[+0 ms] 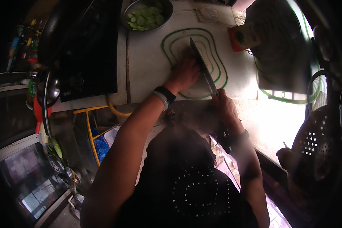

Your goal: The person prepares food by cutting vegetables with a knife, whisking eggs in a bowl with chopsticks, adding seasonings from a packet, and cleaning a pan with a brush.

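My right hand point(224, 104) grips the handle of a broad kitchen knife point(203, 67). Its blade points away from me, above a translucent cutting board point(216, 65) with green outlines. Close beside the left face of the blade, my left hand point(185, 72) is lowered onto the board with its fingers bent. Dark shadow lies around those fingertips, so I cannot tell whether anything is under them. Beyond the board, a metal bowl point(171, 12) holds sliced pale green vegetable pieces point(146, 17).
A black cooktop point(88, 65) with a dark pan point(52, 37) is on the left. On the right are a red and beige packet point(243, 36), another green-edged board point(295, 100) and a perforated strainer point(310, 142). A green cucumber-like vegetable point(56, 147) lies at the lower left.
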